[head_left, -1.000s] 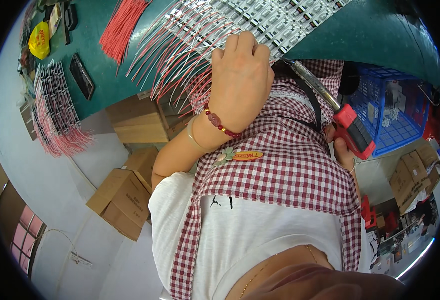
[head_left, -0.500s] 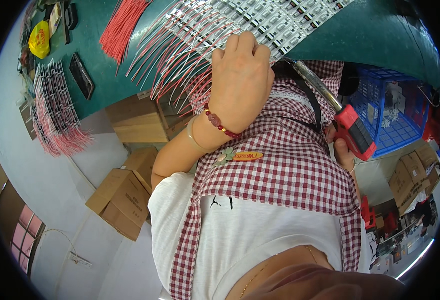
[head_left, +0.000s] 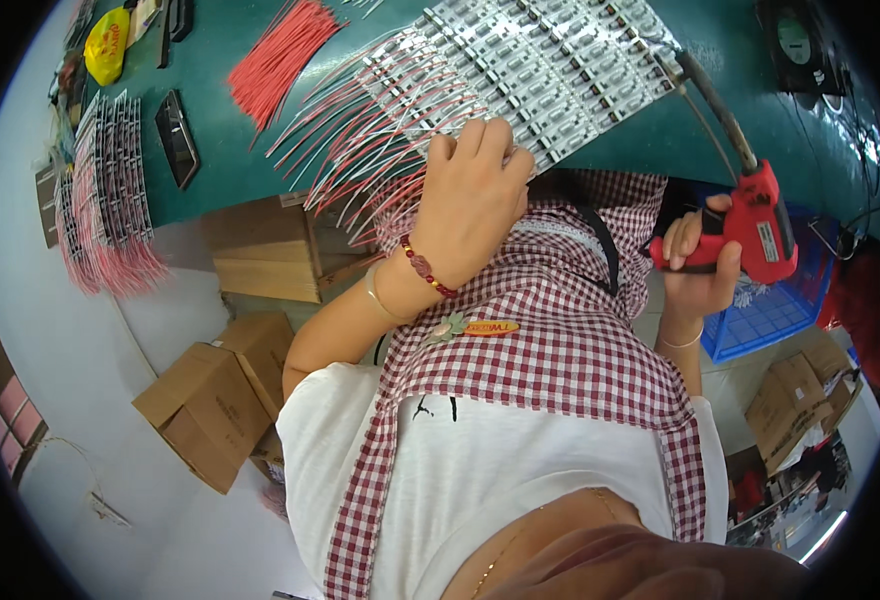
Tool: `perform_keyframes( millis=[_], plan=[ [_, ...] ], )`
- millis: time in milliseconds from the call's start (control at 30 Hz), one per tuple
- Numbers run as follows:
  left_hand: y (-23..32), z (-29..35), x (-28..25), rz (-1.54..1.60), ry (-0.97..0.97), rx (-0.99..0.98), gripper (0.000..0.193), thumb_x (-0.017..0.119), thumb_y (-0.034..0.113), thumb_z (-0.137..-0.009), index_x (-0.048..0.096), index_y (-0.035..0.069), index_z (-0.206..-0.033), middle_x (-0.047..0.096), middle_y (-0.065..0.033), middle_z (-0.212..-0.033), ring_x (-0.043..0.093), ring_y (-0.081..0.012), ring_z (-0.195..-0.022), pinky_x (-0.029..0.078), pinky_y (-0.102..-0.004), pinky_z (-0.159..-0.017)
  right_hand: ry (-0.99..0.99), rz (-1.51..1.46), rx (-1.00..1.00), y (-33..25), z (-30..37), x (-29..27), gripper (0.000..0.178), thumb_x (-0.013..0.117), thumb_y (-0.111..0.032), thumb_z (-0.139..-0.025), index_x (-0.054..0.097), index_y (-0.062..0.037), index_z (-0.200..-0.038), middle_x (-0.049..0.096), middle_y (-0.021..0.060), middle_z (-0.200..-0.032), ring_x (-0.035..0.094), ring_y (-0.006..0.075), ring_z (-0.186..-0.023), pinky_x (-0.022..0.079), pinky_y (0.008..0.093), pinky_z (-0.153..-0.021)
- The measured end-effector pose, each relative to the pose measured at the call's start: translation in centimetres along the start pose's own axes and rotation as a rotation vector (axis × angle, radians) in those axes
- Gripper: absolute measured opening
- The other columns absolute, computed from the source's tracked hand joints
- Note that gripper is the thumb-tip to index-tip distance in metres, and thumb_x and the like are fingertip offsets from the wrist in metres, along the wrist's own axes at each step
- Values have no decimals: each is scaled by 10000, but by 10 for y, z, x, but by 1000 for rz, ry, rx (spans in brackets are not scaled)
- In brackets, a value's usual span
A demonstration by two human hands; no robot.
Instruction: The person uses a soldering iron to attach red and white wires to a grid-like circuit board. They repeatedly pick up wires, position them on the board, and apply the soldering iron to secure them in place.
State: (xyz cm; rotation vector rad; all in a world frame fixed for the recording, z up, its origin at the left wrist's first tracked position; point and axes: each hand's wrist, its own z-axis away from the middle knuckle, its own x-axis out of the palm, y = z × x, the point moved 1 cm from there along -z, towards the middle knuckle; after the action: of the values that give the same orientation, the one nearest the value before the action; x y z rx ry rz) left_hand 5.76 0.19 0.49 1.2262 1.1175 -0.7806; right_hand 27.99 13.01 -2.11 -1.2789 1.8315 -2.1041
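A slanted sheet of metallic, board-like modules [head_left: 560, 75] lies on the green table [head_left: 220, 125]. Red and white wires [head_left: 335, 140] fan out from its left side and hang over the table edge. At the near edge of that sheet is my left hand [head_left: 475, 205], its fingers curled and pressed together; whatever they pinch is hidden. My right hand [head_left: 698, 255] grips the handle of a red soldering gun [head_left: 768, 230]. The gun's dark barrel and thin feed tube point up and left, with the tip at the right corner of the sheet.
A bundle of red wires [head_left: 285, 65] lies to the left, beside a black phone [head_left: 176, 140]. More wired boards [head_left: 115, 190] hang over the far-left edge. A blue basket [head_left: 760, 330] stands below right. A dark device [head_left: 803, 45] sits at the back right. Cardboard boxes [head_left: 205, 410] are on the floor.
My right hand has raised the soldering gun from below the table edge to the sheet's right corner. My left hand stays at the near edge, and the view has shifted slightly.
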Motion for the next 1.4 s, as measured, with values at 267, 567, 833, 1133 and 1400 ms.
perform_keyframes(
  millis=[267,567,833,1133,1400],
  plan=[
    [-10,38,-12,-42,3,-14,230,681,144,-676,563,87,-865,495,-59,-923,482,-230,-893,358,-384,-762,297,-16,179,18,-43,43,411,479,-311,-950,466,53,-1141,379,338,-1359,361,415,-1311,321,442,-1089],
    [-61,-19,-66,-116,107,-13,161,674,148,-736,591,89,-861,511,-71,-911,505,-256,-919,376,-389,-744,190,-38,248,16,-20,42,415,506,-381,-926,492,-2,-1095,373,338,-1363,368,403,-1311,305,426,-1098],
    [-143,-169,-14,-262,399,-33,424,713,221,-733,546,29,-1072,502,-199,-1226,482,-368,-1105,422,-452,-903,305,-67,52,-17,-23,39,370,559,-287,-906,525,15,-1118,526,222,-1267,497,318,-1211,393,444,-1025],
    [-136,-166,2,-621,455,27,95,563,154,-806,553,107,-725,510,-50,-818,513,-221,-828,380,-365,-708,386,-82,-11,-35,-27,26,291,503,-242,-936,592,3,-1067,554,209,-1247,518,320,-1190,401,442,-1015],
    [-142,-163,-9,-481,560,-118,76,556,153,-870,559,92,-824,572,-30,-768,555,-219,-767,393,-376,-679,394,-128,-23,-33,-32,39,296,506,-245,-938,589,15,-1051,566,234,-1210,549,322,-1147,438,424,-984]
  ],
)
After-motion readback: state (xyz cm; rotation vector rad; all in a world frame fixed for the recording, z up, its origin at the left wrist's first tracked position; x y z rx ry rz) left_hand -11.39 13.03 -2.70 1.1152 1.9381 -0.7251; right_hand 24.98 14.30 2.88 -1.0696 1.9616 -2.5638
